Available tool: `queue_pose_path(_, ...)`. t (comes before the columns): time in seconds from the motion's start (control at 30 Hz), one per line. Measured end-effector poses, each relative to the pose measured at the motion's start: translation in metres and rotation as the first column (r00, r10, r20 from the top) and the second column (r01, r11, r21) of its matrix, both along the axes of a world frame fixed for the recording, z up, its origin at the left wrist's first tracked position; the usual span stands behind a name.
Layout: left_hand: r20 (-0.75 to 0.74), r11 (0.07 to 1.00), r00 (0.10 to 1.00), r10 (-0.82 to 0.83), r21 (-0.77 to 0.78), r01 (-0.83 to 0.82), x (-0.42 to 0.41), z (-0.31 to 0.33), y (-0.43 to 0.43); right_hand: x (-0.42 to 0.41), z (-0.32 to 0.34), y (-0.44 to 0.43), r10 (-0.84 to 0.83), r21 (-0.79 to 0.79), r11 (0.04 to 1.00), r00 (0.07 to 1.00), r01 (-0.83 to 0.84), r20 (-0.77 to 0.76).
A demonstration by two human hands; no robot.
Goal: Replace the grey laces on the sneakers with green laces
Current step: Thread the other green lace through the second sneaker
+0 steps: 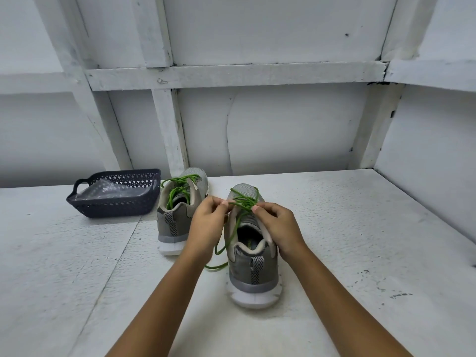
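On the white painted tabletop (pixel 360 228), from left: dark perforated plastic basket (pixel 110 206) holding a clear plastic bag (pixel 108 190); far grey mesh sneaker (pixel 175 222), loosely laced with a round green cord lace (pixel 177 188); left hand (pixel 206 222), fingers curled, pinching the second green lace (pixel 244 200); near grey mesh sneaker (pixel 253 274); right hand (pixel 278 228), pinching that same lace. One tail trails to the tabletop. Probable step: tightening or tying. Draw both strands evenly so the crossings seat flat.

Both upright: near sneaker (pixel 253 269), far sneaker (pixel 173 222); green laces (pixel 242 200) through each.
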State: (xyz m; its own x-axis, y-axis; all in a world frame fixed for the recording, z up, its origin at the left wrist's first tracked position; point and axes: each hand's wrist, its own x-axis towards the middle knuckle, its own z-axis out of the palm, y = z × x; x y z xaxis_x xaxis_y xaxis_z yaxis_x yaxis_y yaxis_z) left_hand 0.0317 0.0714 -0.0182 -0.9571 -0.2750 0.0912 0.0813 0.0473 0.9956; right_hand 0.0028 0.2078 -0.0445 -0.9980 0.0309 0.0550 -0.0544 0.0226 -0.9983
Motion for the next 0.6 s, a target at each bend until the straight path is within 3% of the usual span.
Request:
queue_pose_path(0.2, -0.092, 0.98, 0.995, 0.04, -0.191, -0.057, 0.004, 0.0, 0.015, -0.035, 0.023, 0.005, 0.087, 0.232, 0.966, 0.991, -0.11, 0.105)
queue_pose_path(0.37, -0.095, 0.959, 0.994, 0.054, -0.274, -0.078, 0.002, -0.016, 0.016, -0.063, 0.04, -0.01, 0.098, 0.485, 0.847, 0.96, -0.219, 0.261)
queue_pose_path(0.43, -0.112, 0.951, 0.993, 0.037, -0.3, -0.069, 0.001, -0.016, 0.017, -0.07, 0.045, -0.017, 0.069, 0.409, 0.894, 0.96, -0.181, 0.272)
queue_pose_path(0.53, -0.149, 0.951, 0.989, 0.008, -0.306, -0.053, 0.003, -0.01, 0.017, -0.078, 0.049, -0.022, 0.053, 0.021, 0.998, 0.963, -0.06, 0.264)
queue_pose_path(0.6, -0.155, 0.952, 0.988, -0.002, -0.303, -0.046, 0.005, -0.008, 0.017, -0.078, 0.051, -0.018, -0.039, -0.193, 0.977, 0.965, 0.091, 0.259)
